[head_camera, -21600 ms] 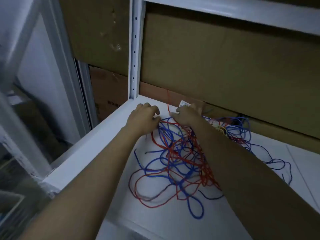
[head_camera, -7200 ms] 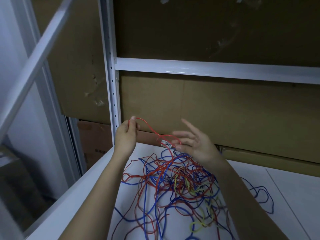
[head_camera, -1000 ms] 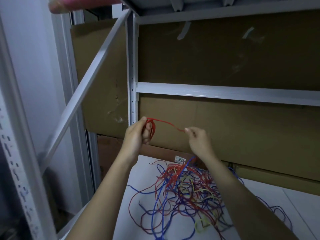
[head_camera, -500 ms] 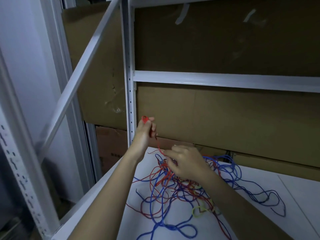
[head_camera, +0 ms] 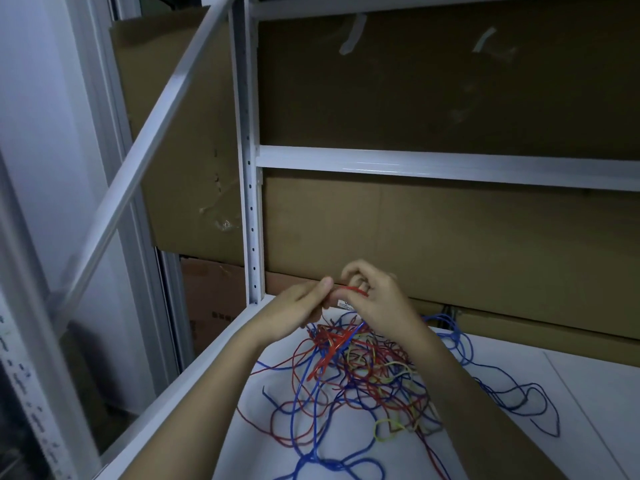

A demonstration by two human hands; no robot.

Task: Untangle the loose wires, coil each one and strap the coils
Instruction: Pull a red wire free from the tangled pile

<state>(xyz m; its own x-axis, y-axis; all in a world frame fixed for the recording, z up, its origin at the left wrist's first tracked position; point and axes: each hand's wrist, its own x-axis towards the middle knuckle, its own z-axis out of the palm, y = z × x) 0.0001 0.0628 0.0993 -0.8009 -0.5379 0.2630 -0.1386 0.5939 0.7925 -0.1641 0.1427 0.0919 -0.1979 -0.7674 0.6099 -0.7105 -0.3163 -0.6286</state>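
Now left hand (head_camera: 294, 311) and right hand (head_camera: 377, 303) pinching red wire (head_camera: 353, 289), above tangle (head_camera: 363, 372).

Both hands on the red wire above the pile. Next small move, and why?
Probably lay another turn of the red wire onto the left hand with the right hand. Both pinch it close together, and red strands run down into the tangle on the shelf, so much looks uncoiled.
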